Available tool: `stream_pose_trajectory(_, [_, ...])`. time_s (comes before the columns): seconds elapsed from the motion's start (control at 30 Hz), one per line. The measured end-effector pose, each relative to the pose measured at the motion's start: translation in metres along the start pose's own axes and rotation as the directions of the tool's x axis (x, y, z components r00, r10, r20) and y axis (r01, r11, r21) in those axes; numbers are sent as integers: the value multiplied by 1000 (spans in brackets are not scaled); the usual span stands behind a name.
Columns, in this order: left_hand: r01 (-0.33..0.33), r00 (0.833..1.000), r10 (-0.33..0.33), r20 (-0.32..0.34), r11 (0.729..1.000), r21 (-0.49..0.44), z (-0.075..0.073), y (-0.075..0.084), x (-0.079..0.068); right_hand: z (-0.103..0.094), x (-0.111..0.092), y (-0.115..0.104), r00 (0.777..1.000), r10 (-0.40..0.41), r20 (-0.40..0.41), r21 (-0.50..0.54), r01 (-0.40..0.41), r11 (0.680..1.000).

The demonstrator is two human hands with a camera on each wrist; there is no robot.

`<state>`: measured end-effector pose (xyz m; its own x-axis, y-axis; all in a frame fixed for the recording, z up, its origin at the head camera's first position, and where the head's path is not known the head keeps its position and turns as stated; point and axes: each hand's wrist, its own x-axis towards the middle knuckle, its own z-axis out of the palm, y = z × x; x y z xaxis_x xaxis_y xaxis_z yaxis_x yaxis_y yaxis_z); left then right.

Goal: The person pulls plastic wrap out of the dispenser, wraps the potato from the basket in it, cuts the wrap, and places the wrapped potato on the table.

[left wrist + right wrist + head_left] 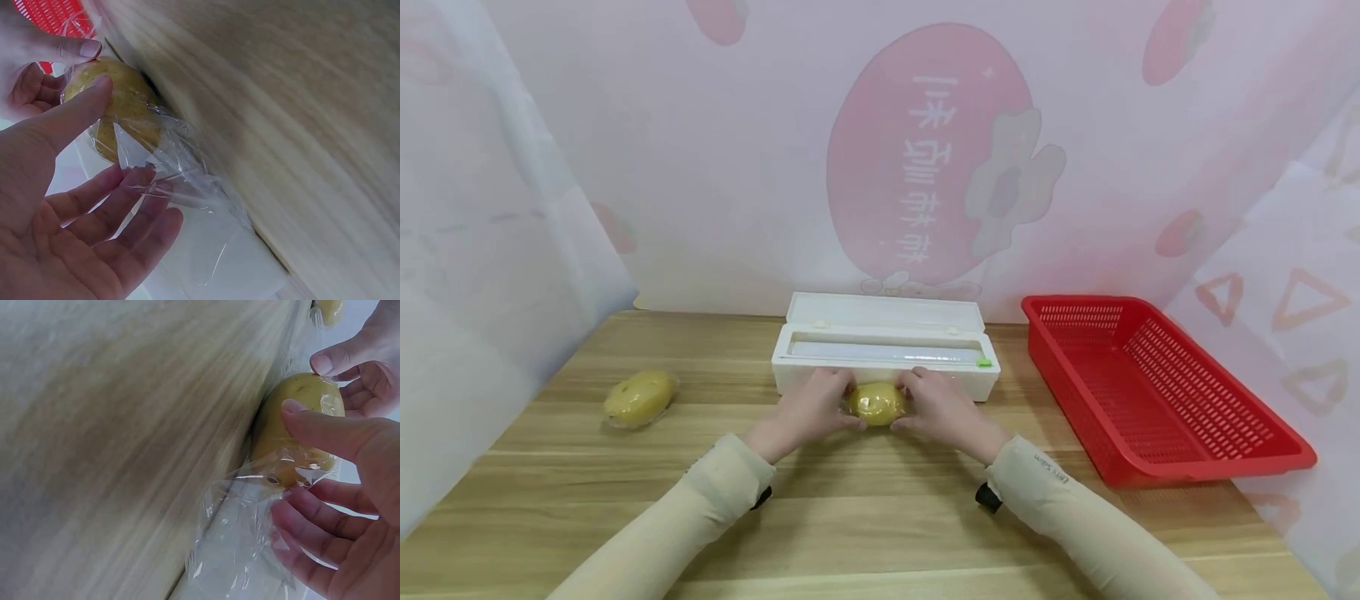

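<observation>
In front of the white cling film box (886,312), a yellow potato (877,404) is held by both hands. The left hand (811,408) grips its left end, with the thumb lying on the skin in the left wrist view. My right hand (947,414) grips the other end, thumb on the near side and fingers beneath. Clear cling film (234,519) surrounds the potato, and its loose, crumpled ends stick out past the fingers at both sides. The box's lid stands open, showing the roll (880,351) inside and a small green slider (984,363).
Another film-wrapped potato (640,398) lies at the left of the wooden table (865,533). A red plastic basket (1210,475) with perforated walls stands at the right. Behind the table hangs a pink printed backdrop (760,167).
</observation>
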<state>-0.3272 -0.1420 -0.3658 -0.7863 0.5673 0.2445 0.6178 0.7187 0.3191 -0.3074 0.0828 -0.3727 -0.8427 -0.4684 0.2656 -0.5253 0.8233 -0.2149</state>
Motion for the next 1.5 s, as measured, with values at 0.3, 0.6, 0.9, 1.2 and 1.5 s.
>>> stream_pose_trajectory(0.3, [16,1000,-17,23,1000,26,4,0,-1,0,-4,2,998,20,57,52,-23,998])
stream_pose_trajectory(0.6, [-3,1000,3,5,999,36,5,2,-3,-4,-14,11,996,43,-84,175,-28,984])
stream_pose_trajectory(0.9, [-9,1000,10,-3,998,56,1,4,-2,-27,-29,49,876,238,-419,193,-171,966])
stream_pose_trajectory(1.2, [-35,999,35,-7,996,83,-2,7,-2,-32,-40,84,834,512,-205,549,-336,766])
stream_pose_trajectory(1.5, [-36,999,36,1,997,73,-5,11,-2,-28,-44,99,852,494,-171,617,-298,728])
